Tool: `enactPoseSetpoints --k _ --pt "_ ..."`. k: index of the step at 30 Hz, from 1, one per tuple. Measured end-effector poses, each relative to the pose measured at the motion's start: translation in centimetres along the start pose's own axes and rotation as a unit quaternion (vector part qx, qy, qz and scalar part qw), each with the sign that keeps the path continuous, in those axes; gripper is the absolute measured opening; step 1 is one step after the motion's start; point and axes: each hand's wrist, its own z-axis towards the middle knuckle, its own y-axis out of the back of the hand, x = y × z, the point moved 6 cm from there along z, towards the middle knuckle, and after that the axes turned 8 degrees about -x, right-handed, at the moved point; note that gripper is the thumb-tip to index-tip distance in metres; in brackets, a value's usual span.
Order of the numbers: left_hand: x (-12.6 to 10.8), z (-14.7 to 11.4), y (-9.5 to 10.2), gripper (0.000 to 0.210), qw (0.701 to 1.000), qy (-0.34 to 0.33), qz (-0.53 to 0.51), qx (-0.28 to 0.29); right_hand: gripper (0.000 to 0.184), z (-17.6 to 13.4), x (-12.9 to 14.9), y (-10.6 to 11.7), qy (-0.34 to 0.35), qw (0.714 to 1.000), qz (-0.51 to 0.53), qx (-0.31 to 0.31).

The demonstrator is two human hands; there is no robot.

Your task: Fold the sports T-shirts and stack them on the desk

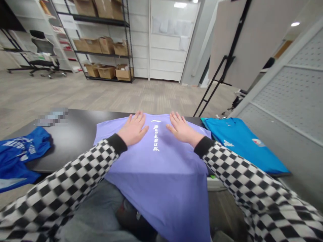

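Note:
A purple T-shirt (161,161) with white lettering down its middle lies spread over the dark table (73,141), its lower part hanging off the near edge toward my lap. My left hand (135,127) rests flat on the shirt's upper left, fingers stretched toward the collar. On the other side of the lettering, my right hand (183,129) lies flat too, fingers extended and thumb apart. Neither hand grips the cloth.
Blue folded shirts (242,144) are stacked at the table's right. A crumpled blue jersey (22,154) hangs over the left edge, near a blurred-out item (51,117). Beyond stand a shelf rack (103,53) with cardboard boxes and an office chair (44,53). A perforated panel (290,101) borders the right.

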Motion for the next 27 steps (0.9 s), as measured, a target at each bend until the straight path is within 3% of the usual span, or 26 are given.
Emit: enactPoseSetpoints --k 4,7,11,15,22,27 --pt "0.3 -8.6 -1.8 0.086 0.998 0.000 -0.015 0.063 0.103 -7.5 0.8 -1.5 -0.012 0.998 -0.011 0.059" --pt "-0.2 -11.6 -3.5 0.091 0.995 -0.004 -0.010 0.100 0.103 -10.4 2.1 -3.2 0.000 0.996 -0.015 0.085" --pt "-0.3 -11.0 -3.0 0.094 0.993 0.010 -0.006 0.120 0.107 -10.3 2.8 -2.9 -0.005 0.994 -0.026 0.102" --pt "0.3 -11.1 -1.5 0.092 0.997 0.017 0.010 0.079 0.109 -10.8 2.8 -1.6 -0.010 0.997 -0.036 0.068" --pt "0.3 -13.1 -3.3 0.095 0.996 0.019 0.011 0.088 0.109 -12.8 3.0 -3.4 -0.005 0.996 -0.033 0.078" --pt "1.5 -12.3 -2.5 0.095 0.996 0.021 -0.044 0.081 0.106 -12.3 3.0 -1.7 -0.007 0.997 -0.033 0.074"
